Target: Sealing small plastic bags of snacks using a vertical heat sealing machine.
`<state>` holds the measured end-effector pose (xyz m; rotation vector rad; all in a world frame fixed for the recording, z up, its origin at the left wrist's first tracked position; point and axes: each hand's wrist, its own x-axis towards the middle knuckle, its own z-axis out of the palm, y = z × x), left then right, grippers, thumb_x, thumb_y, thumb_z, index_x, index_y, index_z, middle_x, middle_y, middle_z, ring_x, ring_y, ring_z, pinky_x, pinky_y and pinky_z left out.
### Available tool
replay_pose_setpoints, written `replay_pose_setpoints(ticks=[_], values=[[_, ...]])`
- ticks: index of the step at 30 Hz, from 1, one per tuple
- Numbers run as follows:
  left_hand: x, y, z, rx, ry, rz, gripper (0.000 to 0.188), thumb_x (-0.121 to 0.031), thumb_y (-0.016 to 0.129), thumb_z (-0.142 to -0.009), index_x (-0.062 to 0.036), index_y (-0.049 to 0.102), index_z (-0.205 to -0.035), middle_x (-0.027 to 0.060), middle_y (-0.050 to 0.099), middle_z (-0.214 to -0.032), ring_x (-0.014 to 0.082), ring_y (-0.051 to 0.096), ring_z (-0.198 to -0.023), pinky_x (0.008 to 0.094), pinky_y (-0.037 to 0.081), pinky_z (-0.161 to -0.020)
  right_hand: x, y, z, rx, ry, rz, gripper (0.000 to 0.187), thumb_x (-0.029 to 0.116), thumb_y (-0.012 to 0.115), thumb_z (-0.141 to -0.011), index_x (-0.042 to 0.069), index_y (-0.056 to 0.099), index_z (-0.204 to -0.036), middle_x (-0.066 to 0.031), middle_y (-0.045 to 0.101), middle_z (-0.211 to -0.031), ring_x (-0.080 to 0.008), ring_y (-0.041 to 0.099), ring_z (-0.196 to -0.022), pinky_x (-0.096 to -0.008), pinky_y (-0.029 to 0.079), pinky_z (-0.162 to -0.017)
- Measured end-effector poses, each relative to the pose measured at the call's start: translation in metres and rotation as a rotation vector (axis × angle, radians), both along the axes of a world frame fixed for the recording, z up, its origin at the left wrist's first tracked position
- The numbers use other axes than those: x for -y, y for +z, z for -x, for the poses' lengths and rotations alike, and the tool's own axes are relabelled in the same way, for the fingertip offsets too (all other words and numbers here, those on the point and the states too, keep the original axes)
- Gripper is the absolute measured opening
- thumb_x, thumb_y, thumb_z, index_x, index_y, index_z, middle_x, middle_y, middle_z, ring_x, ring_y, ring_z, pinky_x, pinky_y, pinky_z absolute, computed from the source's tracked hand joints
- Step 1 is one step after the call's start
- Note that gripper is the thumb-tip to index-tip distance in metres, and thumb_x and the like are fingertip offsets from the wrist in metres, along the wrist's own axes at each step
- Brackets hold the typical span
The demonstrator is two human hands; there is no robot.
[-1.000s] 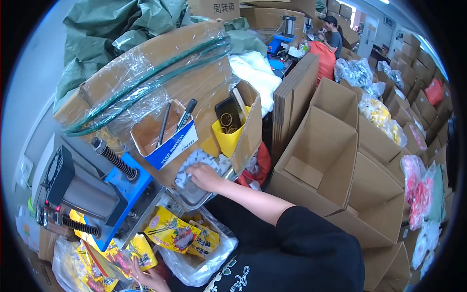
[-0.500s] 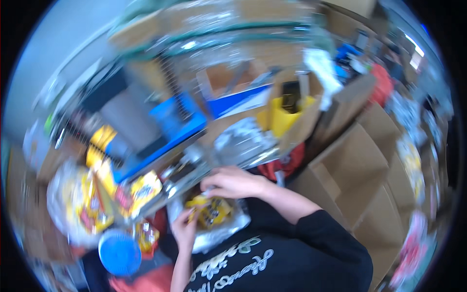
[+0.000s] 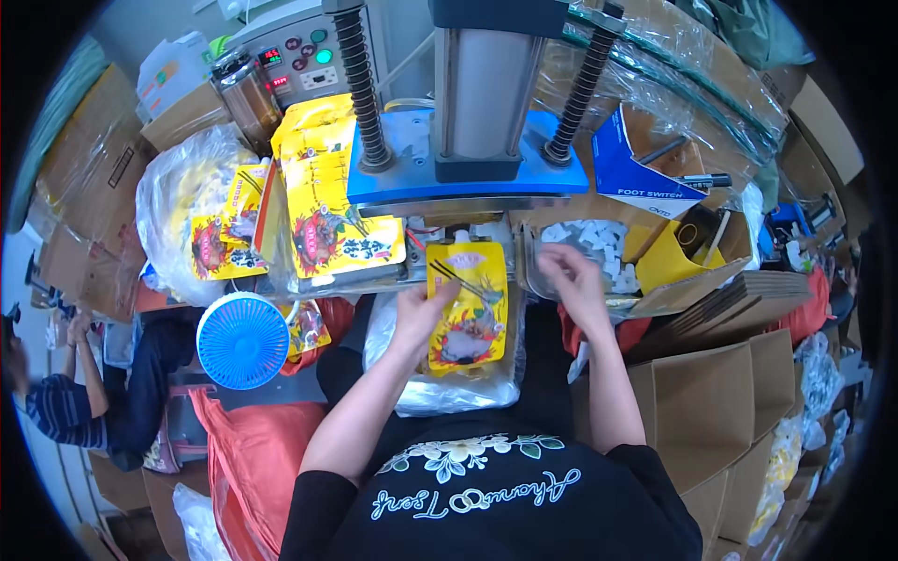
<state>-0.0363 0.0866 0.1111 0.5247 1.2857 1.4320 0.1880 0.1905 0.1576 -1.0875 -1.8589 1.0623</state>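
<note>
My left hand [image 3: 423, 316] grips a yellow spouted pouch [image 3: 470, 323] by its left edge, the thumb on its printed front. The pouch stands upright with its short white spout [image 3: 461, 237] at the top, just in front of the blue press [image 3: 468, 182]. My right hand [image 3: 575, 283] is apart from the pouch, at the near left side of a clear bin of small white plastic pieces [image 3: 599, 245]. Its fingers are bent, slightly blurred and apart, with nothing visible in them. Under the pouch, a clear plastic bag [image 3: 449, 397] lies on my lap.
Yellow pouches [image 3: 323, 187] lie left of the press, beside a clear bag [image 3: 168, 206] with more. A blue fan [image 3: 243, 339] stands in front of them. Behind are a control box [image 3: 309, 56] and metal flask [image 3: 248, 98]. Cardboard boxes [image 3: 702, 402] fill the right; a person [image 3: 70, 402] sits left.
The view has turned and levelled. My right hand has left the pouches at my lap for the bin of white pieces. My left hand now has one pouch raised upright.
</note>
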Motion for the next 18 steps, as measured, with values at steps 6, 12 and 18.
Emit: replay_pose_setpoints(ticks=[6,12,18], values=[[-0.019,0.008,0.005,0.297,0.069,-0.042,0.023,-0.013,0.066,-0.089,0.0083,0.063,-0.096,0.0134,0.07,-0.089,0.0175,0.067,-0.07,0.0297,0.054,-0.063,-0.042,-0.028,-0.027,-0.164,-0.136,0.207,0.032,0.018,0.062,-0.093,0.003,0.058,-0.12,-0.004,0.066,-0.1,-0.0113,0.063,-0.083,-0.024,0.051,-0.07],[-0.017,0.021,0.044,-0.591,0.045,-0.144,0.036,-0.023,0.068,-0.088,0.003,0.063,-0.112,0.0115,0.069,-0.096,0.0204,0.067,-0.085,0.0308,0.05,-0.078,-0.082,-0.068,-0.009,0.263,-0.176,-0.188,0.026,0.017,0.068,-0.086,0.0,0.063,-0.105,-0.012,0.062,-0.092,-0.0223,0.062,-0.071,-0.0341,0.049,-0.065],[0.037,-0.012,0.089,-1.679,0.133,-0.106,0.07,-0.022,0.076,-0.074,-0.0114,0.047,-0.137,0.0135,0.041,-0.144,0.0301,0.031,-0.139,0.0511,0.016,-0.114,-0.056,-0.06,-0.002,0.24,-0.199,-0.395,0.016,0.012,0.067,-0.083,0.003,0.066,-0.096,-0.0133,0.058,-0.081,-0.0233,0.057,-0.069,-0.0338,0.045,-0.064]])
